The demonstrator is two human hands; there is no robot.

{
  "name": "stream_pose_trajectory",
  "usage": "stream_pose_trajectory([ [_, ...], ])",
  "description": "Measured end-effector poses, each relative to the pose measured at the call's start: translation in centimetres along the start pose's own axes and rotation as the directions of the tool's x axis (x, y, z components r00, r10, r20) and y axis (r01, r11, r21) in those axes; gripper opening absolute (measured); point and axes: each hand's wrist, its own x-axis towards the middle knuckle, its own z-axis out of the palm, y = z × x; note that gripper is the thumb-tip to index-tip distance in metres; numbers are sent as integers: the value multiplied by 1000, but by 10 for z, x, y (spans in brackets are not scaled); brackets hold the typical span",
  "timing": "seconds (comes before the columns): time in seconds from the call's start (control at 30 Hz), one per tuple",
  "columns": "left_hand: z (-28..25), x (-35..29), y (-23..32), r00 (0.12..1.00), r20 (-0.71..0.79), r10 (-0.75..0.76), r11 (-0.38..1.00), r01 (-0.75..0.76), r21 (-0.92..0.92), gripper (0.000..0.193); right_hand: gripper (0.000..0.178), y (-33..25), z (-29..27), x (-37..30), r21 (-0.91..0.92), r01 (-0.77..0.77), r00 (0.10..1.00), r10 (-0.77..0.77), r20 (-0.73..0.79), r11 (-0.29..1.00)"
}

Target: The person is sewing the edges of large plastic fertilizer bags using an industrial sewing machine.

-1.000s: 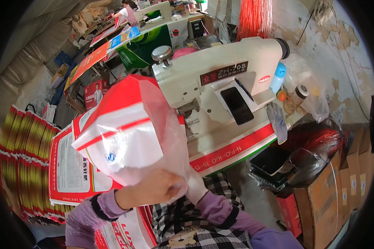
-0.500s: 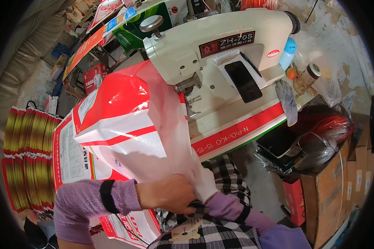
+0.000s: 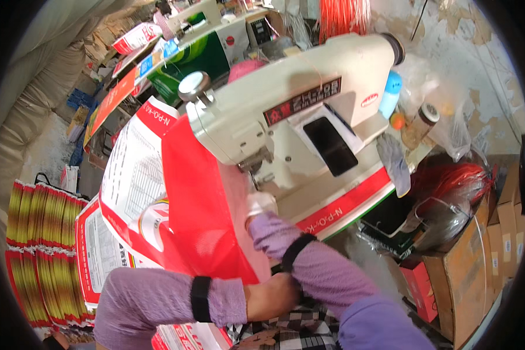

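A red and white woven bag (image 3: pixel 198 192) hangs at the needle end of the cream sewing machine (image 3: pixel 297 76), its pale edge running down toward me. My right hand (image 3: pixel 261 204), in a white glove, grips that edge just below the needle area; its fingertips are partly hidden. Bare and blurred, my left hand (image 3: pixel 274 296) is closed at the bag's lower end, under my right forearm. What lies inside its fist is mostly hidden. A black phone (image 3: pixel 331 146) rests on a white pad on the machine bed.
Bundled red-edged bags (image 3: pixel 46 251) are stacked at the left. A grey glove (image 3: pixel 394 163), a jar (image 3: pixel 420 125) and a blue bottle (image 3: pixel 391 93) are by the machine's right end. Cardboard boxes (image 3: pixel 458 280) stand at the lower right. Red cord (image 3: pixel 344 17) hangs behind.
My right hand has moved up and forward to the needle area. The bag has turned, showing a red panel and printed side. My left hand has shifted slightly right and down; the view has shifted.
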Motion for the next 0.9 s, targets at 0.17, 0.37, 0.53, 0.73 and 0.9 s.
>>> stream_pose_trajectory([
  [0.17,-182,-49,-134,876,416,-243,855,396,-335,26,36,-2,37,20,383,-280,958,280,57,881],
  [0.37,-126,-103,14,964,53,-260,904,262,-337,20,47,-50,92,0,991,84,895,430,-119,100],
  [0.53,-105,-63,-1,901,206,-382,904,410,-118,26,42,-89,148,-40,957,58,947,318,37,-285],
  [0.73,-38,-95,-15,686,98,-721,605,693,-392,35,46,-78,76,-108,984,-103,919,365,149,-144],
  [0.9,-58,-96,20,851,3,-525,759,470,-451,26,39,-70,72,-110,950,-245,929,328,173,192],
])
